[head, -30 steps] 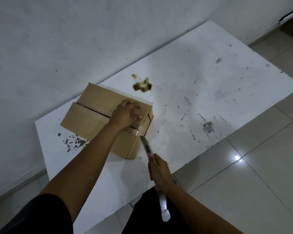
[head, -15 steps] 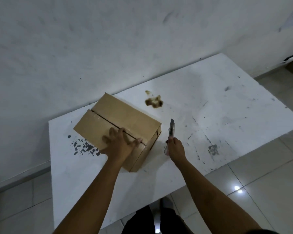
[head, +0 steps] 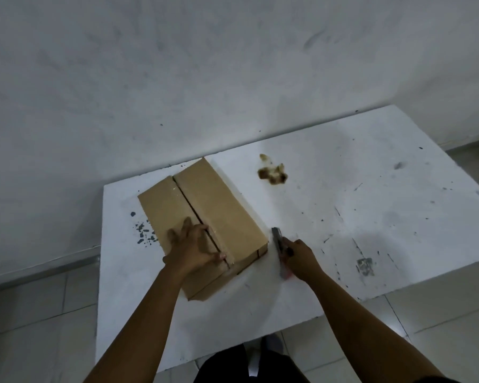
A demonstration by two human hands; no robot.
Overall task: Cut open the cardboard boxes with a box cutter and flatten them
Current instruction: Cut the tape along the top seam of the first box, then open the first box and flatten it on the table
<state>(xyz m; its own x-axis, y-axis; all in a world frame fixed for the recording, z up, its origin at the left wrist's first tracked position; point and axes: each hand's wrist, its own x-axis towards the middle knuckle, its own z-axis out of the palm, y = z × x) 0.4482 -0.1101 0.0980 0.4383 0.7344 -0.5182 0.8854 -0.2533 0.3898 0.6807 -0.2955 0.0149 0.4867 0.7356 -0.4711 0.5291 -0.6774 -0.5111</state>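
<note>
Since half a second ago, the box [head: 202, 217] is seen turned, so that its top seam now runs from far-left to near-right more steeply, and the left hand [head: 193, 247] has been slid nearer the near end of the lid. Meanwhile the cutter [head: 279, 246] has been lowered beside the near-right corner of the box, and the right hand [head: 300, 259] has been brought closer to it.

No contents can be seen inside the box, since both top flaps are closed. Its lid is pressed by the left hand, whose fingers are spread flat across the seam, with the thumb laid toward the near edge. The cutter is gripped by the right hand, with fingers curled round the handle and the blade end pointed away, just beside the box but apart from it.

The box is placed on the left part of the table [head: 343, 244], with its far corner close to the far edge by the wall [head: 177, 78]. Open table is left to the right of the box, and a narrower strip is left along the near edge. A brown stain [head: 273, 172] is seen right of the box's far end, and dark flecks [head: 144, 233] are scattered to its left.

Plain brown cardboard is shown, with a dark gap along the seam and glossy tape over the near end. A cut is visible on the near-right side face.
</note>
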